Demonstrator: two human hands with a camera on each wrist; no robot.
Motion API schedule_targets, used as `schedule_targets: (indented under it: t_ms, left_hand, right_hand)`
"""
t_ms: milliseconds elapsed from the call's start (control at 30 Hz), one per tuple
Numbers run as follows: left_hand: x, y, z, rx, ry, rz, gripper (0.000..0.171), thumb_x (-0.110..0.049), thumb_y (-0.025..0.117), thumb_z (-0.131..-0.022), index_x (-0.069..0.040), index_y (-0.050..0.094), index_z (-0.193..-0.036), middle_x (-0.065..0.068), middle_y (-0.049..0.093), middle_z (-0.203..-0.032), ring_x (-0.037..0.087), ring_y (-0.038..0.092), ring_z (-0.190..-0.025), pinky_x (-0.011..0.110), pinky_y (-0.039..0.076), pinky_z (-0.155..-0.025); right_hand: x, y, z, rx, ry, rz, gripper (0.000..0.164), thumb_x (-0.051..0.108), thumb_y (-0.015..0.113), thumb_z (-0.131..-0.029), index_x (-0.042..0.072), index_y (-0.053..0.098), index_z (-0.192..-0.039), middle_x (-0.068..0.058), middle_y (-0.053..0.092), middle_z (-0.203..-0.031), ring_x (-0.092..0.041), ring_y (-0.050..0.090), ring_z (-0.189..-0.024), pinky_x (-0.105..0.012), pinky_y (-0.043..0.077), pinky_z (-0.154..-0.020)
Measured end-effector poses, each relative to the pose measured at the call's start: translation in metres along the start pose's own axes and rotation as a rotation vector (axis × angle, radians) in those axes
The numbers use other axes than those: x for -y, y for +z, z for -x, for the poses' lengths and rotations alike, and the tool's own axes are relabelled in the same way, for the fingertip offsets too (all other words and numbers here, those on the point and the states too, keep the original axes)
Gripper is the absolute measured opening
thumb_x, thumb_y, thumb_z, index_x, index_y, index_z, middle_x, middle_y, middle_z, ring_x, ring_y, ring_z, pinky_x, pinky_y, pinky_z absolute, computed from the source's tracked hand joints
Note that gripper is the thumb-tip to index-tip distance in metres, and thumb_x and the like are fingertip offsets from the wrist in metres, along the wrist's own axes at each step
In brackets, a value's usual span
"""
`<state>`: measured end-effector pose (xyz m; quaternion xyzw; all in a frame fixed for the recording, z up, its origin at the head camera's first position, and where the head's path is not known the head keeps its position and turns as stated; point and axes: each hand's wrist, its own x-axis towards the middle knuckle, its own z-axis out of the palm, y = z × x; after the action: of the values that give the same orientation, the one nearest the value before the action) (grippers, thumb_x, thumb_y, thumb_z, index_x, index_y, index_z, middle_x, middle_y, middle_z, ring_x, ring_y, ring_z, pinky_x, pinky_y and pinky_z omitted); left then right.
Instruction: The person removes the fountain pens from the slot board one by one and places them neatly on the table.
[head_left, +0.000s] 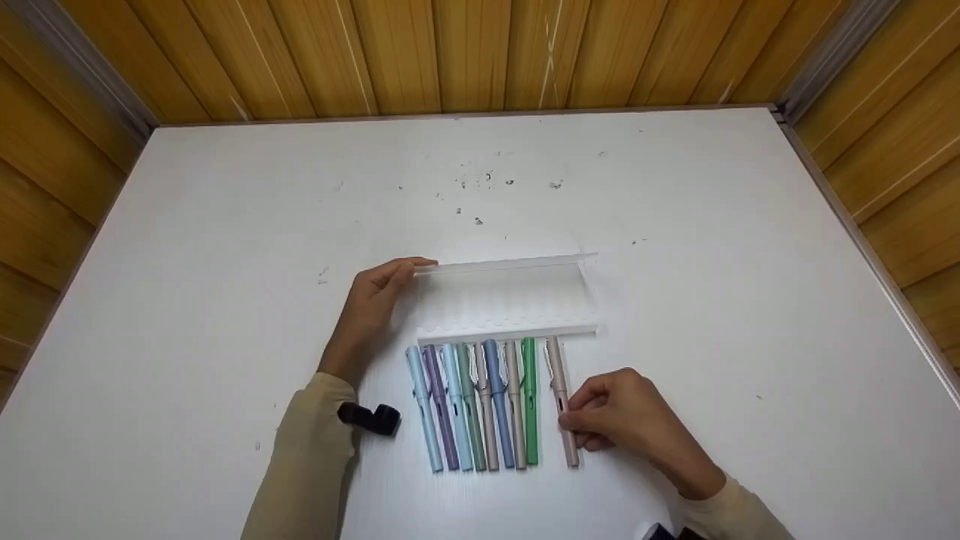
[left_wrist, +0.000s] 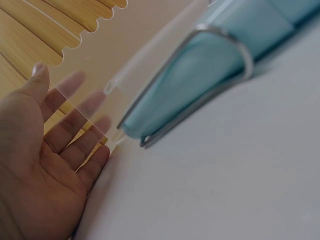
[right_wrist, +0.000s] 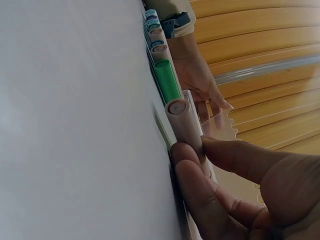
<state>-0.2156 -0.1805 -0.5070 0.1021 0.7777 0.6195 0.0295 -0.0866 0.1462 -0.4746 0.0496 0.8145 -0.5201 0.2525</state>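
Observation:
A clear plastic pen rack [head_left: 517, 263] with a scalloped edge stands on the white table. My left hand [head_left: 379, 296] holds its left end, and in the left wrist view the fingers [left_wrist: 80, 130] show partly through the clear panel. With thumb and fingers, my right hand [head_left: 626, 412] pinches a pale pink capped pen [head_left: 556, 375] near its lower half. Left of that pen, across a gap, lies a row of several capped pens, from a light blue pen [head_left: 426, 412] to a green pen [head_left: 530, 405]. A light blue pen cap [left_wrist: 200, 75] looms close in the left wrist view.
The white table [head_left: 225, 225] has small dark marks towards its back. Wood-patterned panels [head_left: 472, 60] stand behind and at both sides. A black wrist device [head_left: 371, 418] juts from the left sleeve, close to the row's left end.

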Motion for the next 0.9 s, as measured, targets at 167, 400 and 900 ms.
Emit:
schedule_targets:
  t_ms: [167, 400, 900]
  left_hand:
    - [-0.001, 0.0, -0.001, 0.004, -0.017, 0.007, 0.035, -0.039, 0.048, -0.106, -0.019, 0.072, -0.123, -0.003, 0.066, -0.132, 0.012, 0.051, -0.133, 0.04, 0.033, -0.117]
    - [0.0, -0.002, 0.0, -0.009, 0.009, 0.007, 0.034, -0.04, 0.049, -0.106, -0.021, 0.073, -0.121, -0.004, 0.067, -0.129, 0.012, 0.053, -0.131, 0.041, 0.036, -0.115]
    - [0.001, -0.002, 0.001, 0.002, 0.025, 0.01, 0.036, -0.033, 0.047, -0.108, -0.014, 0.069, -0.128, 0.0, 0.064, -0.135, 0.015, 0.051, -0.134, 0.039, 0.037, -0.115]
  right_hand:
    - [0.003, 0.001, 0.0, -0.003, -0.002, 0.029, 0.016, 0.01, 0.082, -0.079, 0.0, 0.071, -0.084, -0.007, 0.072, -0.068, -0.015, 0.069, -0.057, -0.029, 0.059, -0.056]
    - [0.001, -0.001, -0.003, 0.043, -0.034, 0.009, 0.019, 0.013, 0.082, -0.083, -0.001, 0.07, -0.086, -0.009, 0.072, -0.07, -0.017, 0.07, -0.06, -0.032, 0.06, -0.057]
    - [0.005, -0.017, -0.011, -0.063, -0.04, 0.061, 0.022, 0.022, 0.073, -0.093, 0.0, 0.071, -0.096, -0.007, 0.072, -0.075, -0.019, 0.07, -0.059, -0.032, 0.059, -0.055]
